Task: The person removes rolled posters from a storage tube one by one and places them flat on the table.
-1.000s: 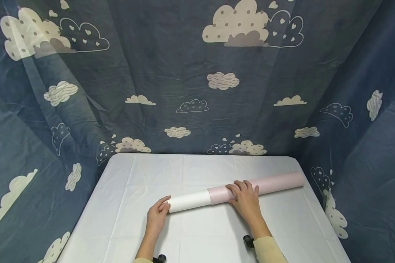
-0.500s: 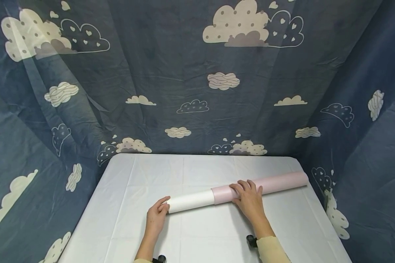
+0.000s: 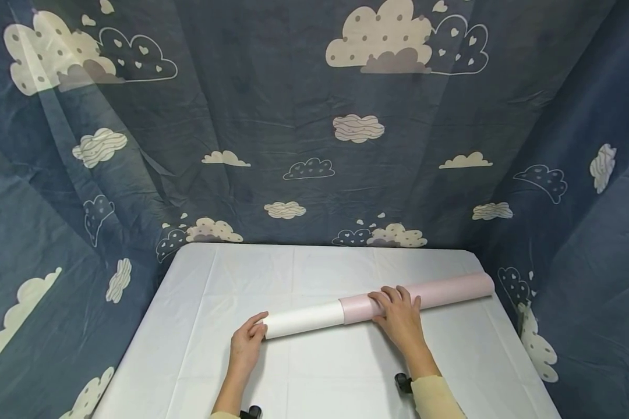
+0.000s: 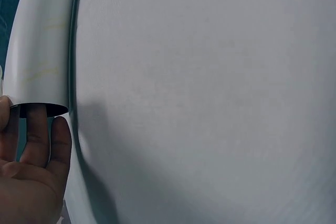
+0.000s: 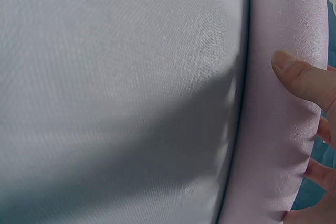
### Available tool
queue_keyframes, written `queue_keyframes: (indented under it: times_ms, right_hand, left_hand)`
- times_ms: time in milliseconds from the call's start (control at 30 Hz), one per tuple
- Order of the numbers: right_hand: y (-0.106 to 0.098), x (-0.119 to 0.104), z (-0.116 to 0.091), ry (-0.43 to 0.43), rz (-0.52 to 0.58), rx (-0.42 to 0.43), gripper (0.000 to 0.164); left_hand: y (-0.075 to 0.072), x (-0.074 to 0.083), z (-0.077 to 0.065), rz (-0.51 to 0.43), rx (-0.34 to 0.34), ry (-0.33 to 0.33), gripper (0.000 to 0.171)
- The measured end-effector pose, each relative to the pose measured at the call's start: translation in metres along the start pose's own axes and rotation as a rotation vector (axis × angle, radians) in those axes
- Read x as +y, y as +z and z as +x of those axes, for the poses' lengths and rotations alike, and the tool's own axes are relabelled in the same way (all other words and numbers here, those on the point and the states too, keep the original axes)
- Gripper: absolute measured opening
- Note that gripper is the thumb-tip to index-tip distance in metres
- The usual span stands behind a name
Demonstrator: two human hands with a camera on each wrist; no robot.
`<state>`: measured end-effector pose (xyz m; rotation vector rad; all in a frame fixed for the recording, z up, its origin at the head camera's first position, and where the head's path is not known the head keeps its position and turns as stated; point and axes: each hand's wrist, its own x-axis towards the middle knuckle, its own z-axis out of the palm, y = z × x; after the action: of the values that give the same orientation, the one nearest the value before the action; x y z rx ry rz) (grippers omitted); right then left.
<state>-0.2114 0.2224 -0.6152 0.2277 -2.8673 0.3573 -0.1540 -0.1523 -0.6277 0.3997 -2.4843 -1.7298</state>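
Observation:
A long hollow tube lies slantwise across the table; its left part is a smooth white tube [image 3: 304, 320], its right part a wider pink tube [image 3: 453, 292] with a crinkled surface. The white one runs into the pink one's left end. My left hand [image 3: 245, 348] pinches the white tube's open left end. In the left wrist view some fingers [image 4: 37, 135] reach into its mouth while another digit lies outside. My right hand [image 3: 402, 323] grips the pink tube from above, near its left end. The thumb [image 5: 294, 72] presses on the near side, fingers over the far side.
Under the tubes is a table with a white cloth [image 3: 230, 372] showing fold creases. A dark blue curtain [image 3: 272, 105] with cloud prints surrounds its back and sides. The pink tube's right end lies close to the table's right edge.
My right hand has moved slightly right with the pink tube, and the left hand slightly left with the white end. A little more of the white tube shows between the hands.

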Motion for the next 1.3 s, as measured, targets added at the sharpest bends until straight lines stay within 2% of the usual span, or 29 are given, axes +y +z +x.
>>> queue_keyframes:
  times_ms: [400, 1067, 1300]
  right_hand:
    - [-0.002, 0.003, 0.001, 0.006, -0.005, -0.01, 0.061]
    - [-0.001, 0.0, -0.001, 0.001, 0.009, 0.001, 0.06]
    - [-0.004, -0.002, -0.003, 0.002, 0.006, 0.019, 0.061]
  left_hand:
    - [-0.007, -0.001, 0.002, 0.015, 0.014, 0.003, 0.029]
    - [-0.021, -0.01, -0.004, 0.046, 0.032, -0.038, 0.031]
    - [-0.019, -0.011, -0.004, 0.05, 0.045, -0.041, 0.031]
